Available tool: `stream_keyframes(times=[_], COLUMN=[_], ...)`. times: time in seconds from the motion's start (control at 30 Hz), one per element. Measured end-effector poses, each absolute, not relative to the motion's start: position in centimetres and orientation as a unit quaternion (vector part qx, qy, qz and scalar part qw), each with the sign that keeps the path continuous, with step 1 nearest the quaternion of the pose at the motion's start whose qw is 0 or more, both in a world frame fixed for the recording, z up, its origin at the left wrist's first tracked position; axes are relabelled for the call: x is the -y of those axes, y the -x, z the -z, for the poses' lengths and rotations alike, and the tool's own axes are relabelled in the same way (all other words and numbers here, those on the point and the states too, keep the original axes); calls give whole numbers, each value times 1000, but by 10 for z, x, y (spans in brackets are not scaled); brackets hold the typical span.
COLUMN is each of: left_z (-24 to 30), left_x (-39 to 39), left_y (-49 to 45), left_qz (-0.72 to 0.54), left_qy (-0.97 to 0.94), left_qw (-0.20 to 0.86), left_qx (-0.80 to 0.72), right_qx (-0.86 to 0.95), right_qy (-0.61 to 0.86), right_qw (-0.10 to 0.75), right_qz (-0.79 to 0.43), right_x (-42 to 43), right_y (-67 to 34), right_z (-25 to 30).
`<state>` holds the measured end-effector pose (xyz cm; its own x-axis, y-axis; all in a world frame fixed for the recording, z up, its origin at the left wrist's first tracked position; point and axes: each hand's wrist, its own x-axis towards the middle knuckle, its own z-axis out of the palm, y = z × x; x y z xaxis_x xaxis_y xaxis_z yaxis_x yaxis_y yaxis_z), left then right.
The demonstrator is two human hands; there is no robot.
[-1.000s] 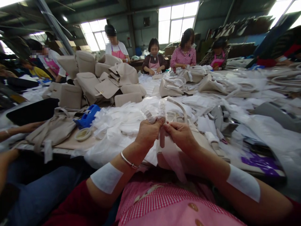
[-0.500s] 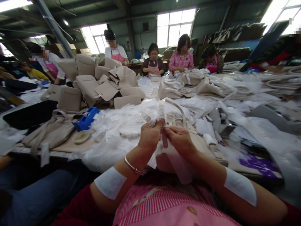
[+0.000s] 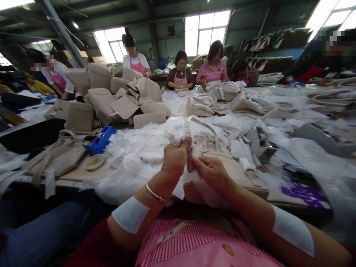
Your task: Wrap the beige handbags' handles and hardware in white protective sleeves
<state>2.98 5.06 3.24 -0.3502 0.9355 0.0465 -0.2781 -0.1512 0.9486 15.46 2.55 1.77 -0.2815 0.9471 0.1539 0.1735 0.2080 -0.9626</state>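
Note:
My left hand (image 3: 175, 157) is closed, pinching a beige bag strap (image 3: 190, 161) whose upper part is wound in crinkled white wrapping (image 3: 187, 129). The strap's rounded end hangs down between my two hands. Just to the right and slightly lower, my right hand (image 3: 211, 171) pinches a thin translucent wrapping sheet (image 3: 205, 187) beside the strap end. Below and behind both hands lies a beige handbag (image 3: 226, 168) with an upright curved handle (image 3: 213, 129). My fingertips partly hide where sheet and strap meet.
Crumpled white wrapping sheets (image 3: 136, 155) cover the table around my hands. At left are a blue tape dispenser (image 3: 100, 141), a tape roll (image 3: 94, 162) and a heap of beige bags (image 3: 102, 104). A grey dispenser (image 3: 254, 142) stands at right. Several people work across the table.
My right hand has moved slightly lower, and its wrapping sheet no longer hangs as a long strip below the strap. My left hand has shifted a little up and left.

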Motion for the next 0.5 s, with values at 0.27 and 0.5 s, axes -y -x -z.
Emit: stream_keyframes(times=[0.27,0.5], left_z=[-15,-30], left_x=[-49,-54], left_y=[-37,-27], left_qz=[-671,-700], left_qy=[-341,-327], left_qw=[449,431], left_qx=[-482,-467], right_qx=[568,595], right_qy=[384,422], right_qw=[506,384], right_qz=[-523,-567], right_x=[-43,-29], right_y=[-137,-154], right_z=[-13,-9])
